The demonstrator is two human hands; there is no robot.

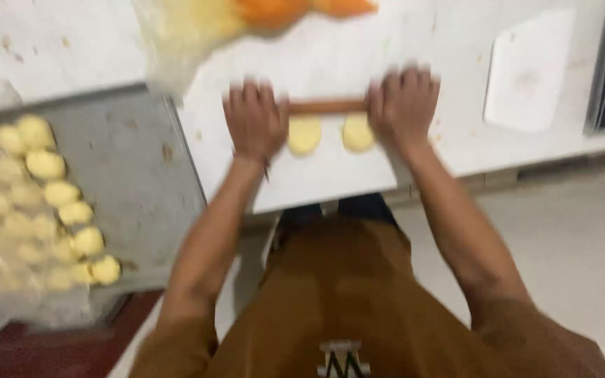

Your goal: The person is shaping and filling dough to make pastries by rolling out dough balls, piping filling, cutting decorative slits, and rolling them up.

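On white table | 2 dough discs | 1 rolling pin | left hand, right hand grip: pressed flat on pin

White worktop, pretty crowded

Two dough discs, a rolling pin, a white board and a grey tray sit on it.

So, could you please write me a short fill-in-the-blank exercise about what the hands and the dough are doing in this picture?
1. Both hands, the left hand and the right hand, press on a wooden ____ pin.
2. Just in front of the rolling pin lie ____ flattened dough pieces.
3. The metal tray of dough balls sits on the person's ____ side.
4. The white cutting board lies on the ____ side.

Missing words: rolling; two; left; right
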